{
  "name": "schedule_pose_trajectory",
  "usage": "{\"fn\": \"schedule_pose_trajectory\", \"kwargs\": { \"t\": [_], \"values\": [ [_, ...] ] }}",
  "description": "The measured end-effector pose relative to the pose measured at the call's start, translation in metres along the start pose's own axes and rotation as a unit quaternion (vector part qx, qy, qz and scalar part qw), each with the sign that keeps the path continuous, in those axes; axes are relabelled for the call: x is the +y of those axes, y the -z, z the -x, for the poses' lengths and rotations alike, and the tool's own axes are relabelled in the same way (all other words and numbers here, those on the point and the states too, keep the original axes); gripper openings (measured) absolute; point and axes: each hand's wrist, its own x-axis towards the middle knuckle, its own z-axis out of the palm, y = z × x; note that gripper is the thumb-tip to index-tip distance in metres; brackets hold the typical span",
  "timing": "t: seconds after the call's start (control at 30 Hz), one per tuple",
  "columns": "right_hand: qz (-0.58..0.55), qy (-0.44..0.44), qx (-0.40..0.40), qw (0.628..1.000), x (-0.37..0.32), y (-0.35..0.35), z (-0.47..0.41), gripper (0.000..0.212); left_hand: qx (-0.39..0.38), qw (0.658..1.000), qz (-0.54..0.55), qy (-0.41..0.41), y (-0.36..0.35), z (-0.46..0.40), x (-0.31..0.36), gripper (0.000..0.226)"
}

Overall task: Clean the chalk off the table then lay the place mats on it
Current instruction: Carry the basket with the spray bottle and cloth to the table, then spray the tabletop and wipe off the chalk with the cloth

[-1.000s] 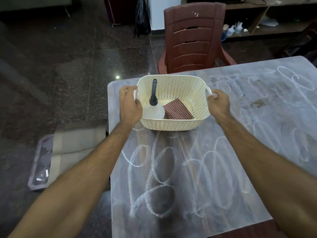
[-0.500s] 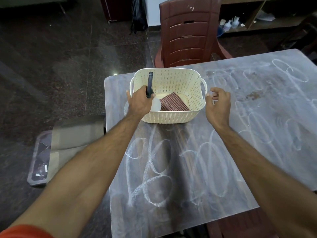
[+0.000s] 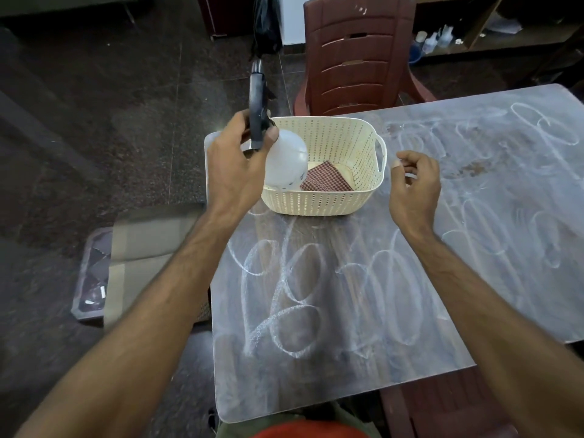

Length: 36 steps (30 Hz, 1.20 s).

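Observation:
My left hand [image 3: 235, 167] grips the black neck of a spray bottle [image 3: 286, 159] with a translucent white body, held tilted above the left side of a cream perforated basket [image 3: 347, 197]. A red checked cloth [image 3: 325, 180] lies folded on the basket's floor. The basket stands at the far left part of the table [image 3: 363, 311], whose dark top is covered in white chalk loops [image 3: 284, 298]. My right hand [image 3: 414, 188] hovers just right of the basket's handle, fingers loosely curled, holding nothing.
A brown plastic chair [image 3: 360, 55] stands behind the table's far edge. On the dark floor to the left lies a stack of flat mats [image 3: 139, 257]. Shelves with small bottles [image 3: 439, 39] are at the back right.
Both hands let go of the basket's handles. My left hand took the spray bottle by its neck and lifted it up out of the basket. My right hand drew back slightly.

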Motion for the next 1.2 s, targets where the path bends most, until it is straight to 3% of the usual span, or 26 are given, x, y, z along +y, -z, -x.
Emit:
{"fn": "schedule_pose_trajectory", "kwargs": {
  "t": [0.17,0.47,0.8,1.0,1.13,1.2],
  "values": [
    [-0.012,-0.012,-0.023,1.000,0.003,-0.001,0.019,0.017,-0.016,1.000,-0.013,0.011,0.023,0.031,0.017,0.023],
    [0.001,-0.015,-0.092,0.996,0.018,-0.012,0.062,0.011,-0.051,0.986,-0.002,0.159,0.001,0.136,-0.076,0.008],
    [0.005,0.017,-0.152,0.988,0.016,-0.034,0.069,0.010,-0.063,0.985,-0.027,0.157,-0.007,0.148,-0.104,0.018],
    [0.010,0.059,-0.178,0.982,-0.016,-0.067,0.016,0.009,-0.075,0.985,-0.032,0.150,-0.008,0.145,-0.110,0.015],
    [0.143,0.048,-0.296,0.943,-0.016,-0.111,-0.031,0.005,-0.080,0.985,-0.042,0.146,-0.010,0.143,-0.113,0.020],
    [0.233,0.034,-0.365,0.900,-0.009,-0.131,-0.047,0.019,-0.083,0.985,-0.040,0.147,-0.010,0.143,-0.115,0.023]
  ]
}}
